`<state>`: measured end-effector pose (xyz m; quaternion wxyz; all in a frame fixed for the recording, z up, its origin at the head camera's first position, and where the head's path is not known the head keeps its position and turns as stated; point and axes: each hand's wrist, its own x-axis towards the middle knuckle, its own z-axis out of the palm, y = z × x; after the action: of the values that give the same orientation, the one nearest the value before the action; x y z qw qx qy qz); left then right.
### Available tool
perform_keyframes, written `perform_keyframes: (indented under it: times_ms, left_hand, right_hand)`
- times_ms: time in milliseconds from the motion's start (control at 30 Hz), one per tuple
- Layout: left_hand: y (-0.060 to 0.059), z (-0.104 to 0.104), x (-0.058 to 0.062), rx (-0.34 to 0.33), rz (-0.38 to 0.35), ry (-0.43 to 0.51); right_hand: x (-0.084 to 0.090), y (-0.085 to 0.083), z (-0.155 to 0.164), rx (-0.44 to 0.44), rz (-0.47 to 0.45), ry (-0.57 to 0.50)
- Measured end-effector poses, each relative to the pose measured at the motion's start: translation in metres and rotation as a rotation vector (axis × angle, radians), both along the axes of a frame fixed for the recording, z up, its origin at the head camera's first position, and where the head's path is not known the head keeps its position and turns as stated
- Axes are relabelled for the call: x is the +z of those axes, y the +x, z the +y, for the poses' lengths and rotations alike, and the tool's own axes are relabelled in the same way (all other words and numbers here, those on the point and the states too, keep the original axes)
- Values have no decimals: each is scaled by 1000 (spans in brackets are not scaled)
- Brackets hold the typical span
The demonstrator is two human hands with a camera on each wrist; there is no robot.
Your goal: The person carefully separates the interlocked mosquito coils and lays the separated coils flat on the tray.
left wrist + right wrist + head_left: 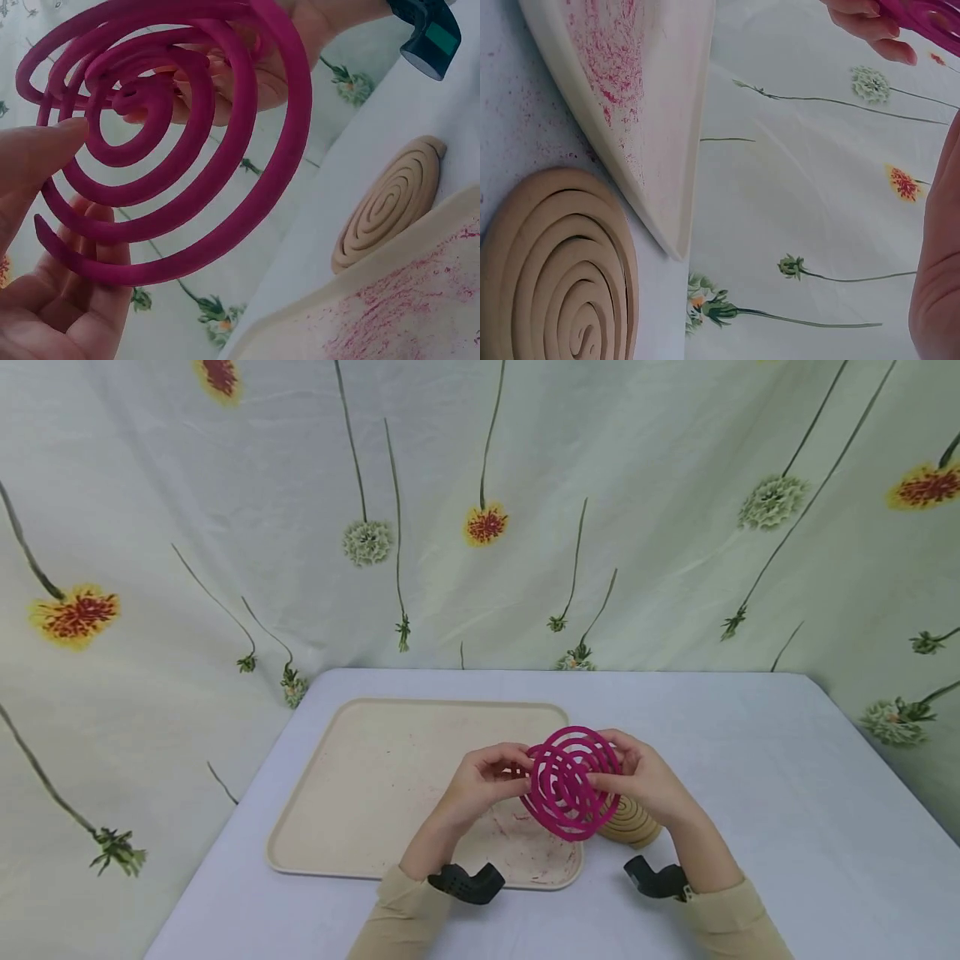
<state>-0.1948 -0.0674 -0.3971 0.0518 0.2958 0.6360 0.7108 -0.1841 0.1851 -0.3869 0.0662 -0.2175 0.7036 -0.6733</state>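
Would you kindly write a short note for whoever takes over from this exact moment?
Left hand: fingers and thumb pinch the left side of the magenta spiral coil.
Right hand: grips the coil's right side; the coil is held up off the table.
Tan spiral coil lies flat on the white table, just right of the beige tray, which carries pink dust.
Done: the magenta coil is lifted, in both hands.
Left: it looks like a double coil not yet pulled apart; ease gently, it may be brittle.
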Motion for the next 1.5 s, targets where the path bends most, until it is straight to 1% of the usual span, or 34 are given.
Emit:
perform_keyframes:
  times_ms: [100,267,367,433,500,633,700,767,867,1000,1100,1167,1267,1367,1400,1500]
  left_hand:
    - [2,2,0,25,21,4]
    - [3,6,1,129,27,-2]
    - [3,7,1,163,32,0]
    - [3,7,1,169,30,7]
    - [3,7,1,167,30,14]
    - [4,6,2,149,18,21]
    - [5,5,3,135,13,24]
    - [6,5,3,119,15,27]
    - [6,6,4,102,34,20]
    - [7,10,2,70,114,-33]
    - [7,13,-1,38,196,-79]
    - [7,16,-3,30,227,-103]
    - [8,19,-4,61,246,-139]
    - [10,22,-3,100,263,-158]
    - [11,23,-2,114,274,-161]
    - [19,25,10,150,322,-172]
  right_hand:
    - [0,0,-2,3,4,-20]
    - [1,0,-3,6,21,-48]
    - [1,0,-3,-7,58,-65]
    - [0,0,-4,-14,94,-62]
    - [0,1,-4,2,131,-58]
    - [-2,2,-4,83,198,-53]
    - [-2,2,-3,133,207,-70]
    - [-2,3,-3,147,205,-67]
    - [-2,4,-5,90,213,0]
    - [0,6,-9,-30,217,115]
    - [1,6,-11,-85,212,139]
    - [0,5,-13,-115,225,139]
    - [-1,4,-16,-154,263,143]
    - [-2,3,-19,-174,290,138]
    - [-3,3,-20,-179,297,135]
    - [-3,4,-22,-192,314,132]
